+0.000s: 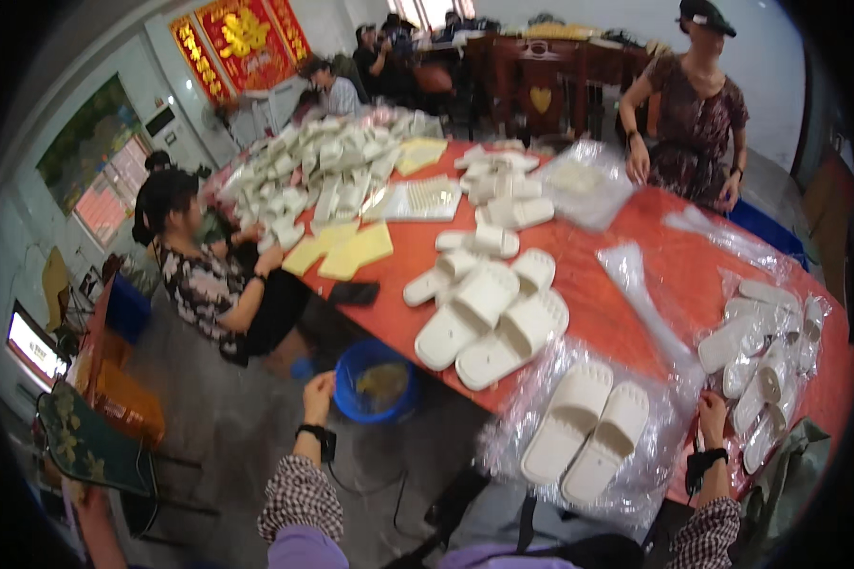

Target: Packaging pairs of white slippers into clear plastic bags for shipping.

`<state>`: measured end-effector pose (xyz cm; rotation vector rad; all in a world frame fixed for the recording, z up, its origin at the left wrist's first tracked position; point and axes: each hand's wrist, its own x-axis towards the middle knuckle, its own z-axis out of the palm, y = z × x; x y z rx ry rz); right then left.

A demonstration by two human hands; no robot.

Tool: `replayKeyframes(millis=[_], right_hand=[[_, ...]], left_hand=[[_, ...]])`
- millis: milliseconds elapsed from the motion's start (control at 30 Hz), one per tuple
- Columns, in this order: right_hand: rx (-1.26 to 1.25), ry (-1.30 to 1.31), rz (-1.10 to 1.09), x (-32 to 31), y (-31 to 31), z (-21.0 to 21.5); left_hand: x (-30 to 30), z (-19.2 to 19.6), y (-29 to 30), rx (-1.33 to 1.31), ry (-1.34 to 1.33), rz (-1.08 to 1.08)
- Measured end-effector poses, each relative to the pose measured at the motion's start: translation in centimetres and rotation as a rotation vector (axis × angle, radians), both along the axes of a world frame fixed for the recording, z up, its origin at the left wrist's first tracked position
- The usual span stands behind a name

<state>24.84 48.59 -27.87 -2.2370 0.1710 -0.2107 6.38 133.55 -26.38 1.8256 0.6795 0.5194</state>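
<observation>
A pair of white slippers [609,427] lies side by side on clear plastic bags [531,408] at the table's near edge. My right hand [712,419] is at the right border of these bags, fingers curled. Whether it pinches the film is too small to tell. My left hand [319,396] is raised off the table, left of the blue bucket [373,381] in view. Its fingers are drawn together, and I cannot make out anything in them. Loose white slippers [489,313] are piled just beyond the bagged pair.
Bagged slippers [767,351] are heaped at the right end of the red table [588,284]. A large slipper pile [342,156], yellow sheets [356,251] and a black phone [354,293] lie farther left. One person [213,275] sits left; another [697,123] stands across.
</observation>
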Motion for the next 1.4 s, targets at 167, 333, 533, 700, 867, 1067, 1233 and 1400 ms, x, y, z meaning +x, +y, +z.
replayKeyframes(millis=[167,333,533,700,867,1067,1233,1400], right_hand=[[0.057,-0.058,-0.156,-0.5,0.3,1.1],[0.047,-0.053,-0.180,0.7,-0.3,0.3],[-0.101,-0.100,-0.210,1.6,-0.3,0.2],[-0.086,-0.135,-0.230,2.2,1.3,0.5],[-0.327,-0.203,-0.214,1.5,-0.1,-0.8],[-0.353,-0.087,-0.137,0.3,0.4,2.3],[-0.393,-0.201,-0.054,0.4,-1.1,1.1],[-0.416,-0.115,-0.104,-0.1,-0.8,2.6]], left_hand=[[4.4,-1.4,-5.0,0.372,0.371,0.126],[7.2,2.1,-13.7,0.451,-0.033,-0.234],[7.6,10.9,-28.5,0.275,-0.090,-0.712],[6.8,7.2,-37.7,0.301,-0.049,-1.200],[6.3,4.1,-44.5,0.740,0.004,-1.291],[6.5,4.0,-47.9,0.888,0.162,-1.256],[7.1,1.6,-49.4,0.992,0.194,-1.205],[7.1,-1.0,-49.6,1.043,0.128,-1.092]])
